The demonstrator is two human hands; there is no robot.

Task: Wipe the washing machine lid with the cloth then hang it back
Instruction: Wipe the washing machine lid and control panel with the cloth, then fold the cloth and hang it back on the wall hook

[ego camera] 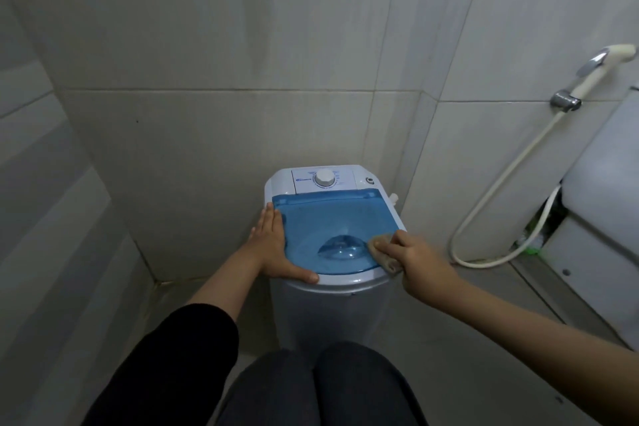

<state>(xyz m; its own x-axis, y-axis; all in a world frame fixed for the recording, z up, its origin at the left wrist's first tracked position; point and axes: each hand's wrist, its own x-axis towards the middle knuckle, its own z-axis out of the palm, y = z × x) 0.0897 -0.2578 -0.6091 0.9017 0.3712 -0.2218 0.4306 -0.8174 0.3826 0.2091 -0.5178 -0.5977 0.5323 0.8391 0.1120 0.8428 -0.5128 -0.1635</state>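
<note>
A small white washing machine [328, 308] stands in the tiled corner, with a translucent blue lid [328, 221] lying flat on top. My left hand [273, 245] rests flat on the lid's left edge, fingers together and thumb along the front rim. My right hand [415, 256] presses a small tan cloth [378, 251] against the lid's front right corner. Most of the cloth is hidden under my fingers.
A white dial [324, 178] sits on the control panel behind the lid. A spray nozzle [598, 69] with a white hose [498, 204] hangs on the right wall. A white toilet [601, 204] stands at the right. My knees [321, 387] are just in front of the machine.
</note>
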